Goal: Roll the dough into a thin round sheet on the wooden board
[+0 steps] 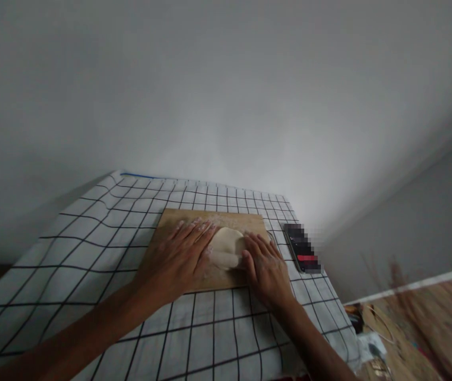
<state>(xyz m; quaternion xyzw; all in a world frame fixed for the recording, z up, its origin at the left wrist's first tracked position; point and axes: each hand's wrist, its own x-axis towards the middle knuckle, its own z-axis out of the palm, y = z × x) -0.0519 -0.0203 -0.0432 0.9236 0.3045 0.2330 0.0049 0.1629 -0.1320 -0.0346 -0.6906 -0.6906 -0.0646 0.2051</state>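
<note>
Head view: the dough (226,239) lay on the board (214,282), likely to spare the cloth (202,333), a pale pin (226,260) across it. The left hand (179,256) and right hand (268,271) spread flat over the pin's ends, presumably for even pressure.

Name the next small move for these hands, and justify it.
Probably roll the pale pin gently away from the body: it seems to lie across the near part of the dough, between the left hand and right hand, with more dough beyond it.
</note>
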